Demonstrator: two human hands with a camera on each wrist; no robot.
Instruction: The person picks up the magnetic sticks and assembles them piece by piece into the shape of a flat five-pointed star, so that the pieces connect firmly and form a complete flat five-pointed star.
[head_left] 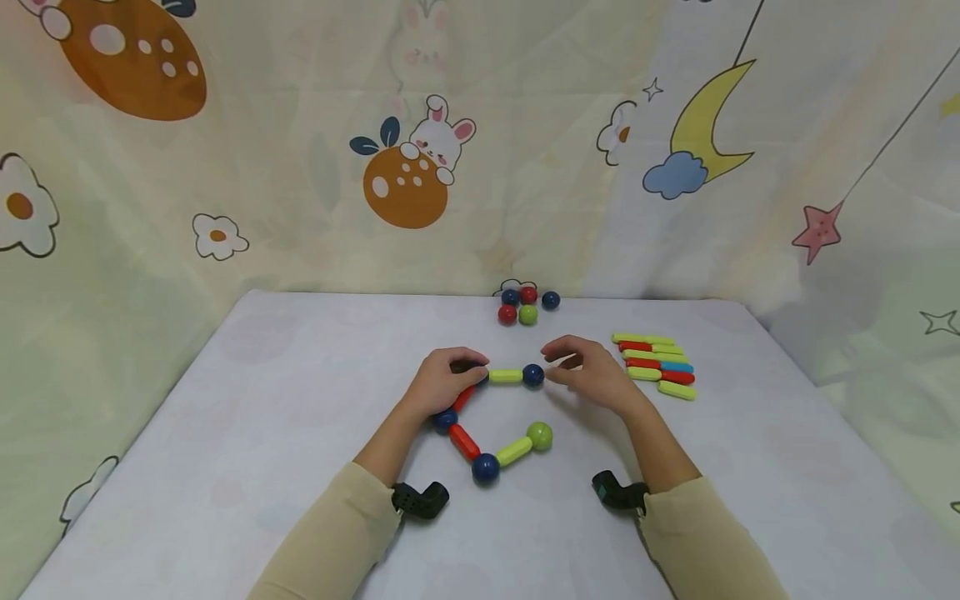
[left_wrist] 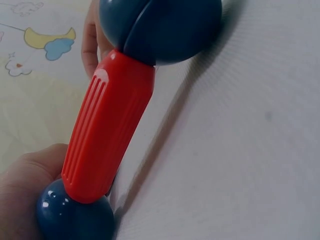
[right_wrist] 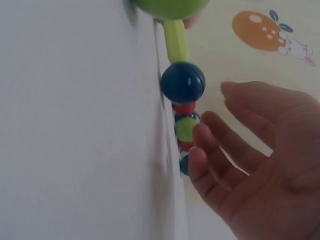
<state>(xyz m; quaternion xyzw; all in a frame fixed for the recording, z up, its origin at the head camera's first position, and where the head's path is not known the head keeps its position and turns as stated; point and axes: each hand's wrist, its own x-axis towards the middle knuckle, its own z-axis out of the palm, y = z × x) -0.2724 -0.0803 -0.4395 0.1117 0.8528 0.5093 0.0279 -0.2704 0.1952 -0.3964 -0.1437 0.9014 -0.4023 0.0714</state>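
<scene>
Chain of rods and balls (head_left: 465, 442) bends in an open loop on the white table (head_left: 300, 417), head view. Your left hand (head_left: 437, 383) grips the dark blue corner ball (head_left: 483, 381), fingers bent about it. Your right hand (head_left: 596, 375) holds nothing, fingers parted, just beside the dark blue end ball (head_left: 533, 376). Five loose balls (head_left: 528, 314) beyond; loose rods (head_left: 656, 356) in rows, right.

Left wrist view: red rod (left_wrist: 107, 130) joins a lower blue ball (left_wrist: 75, 215); your left hand shows behind. Its grip you cannot tell from here.

Right wrist view: your fingers curve loosely, spread apart, near a blue ball; yellow-green rod (right_wrist: 176, 42) and green ball (right_wrist: 172, 6) above.
</scene>
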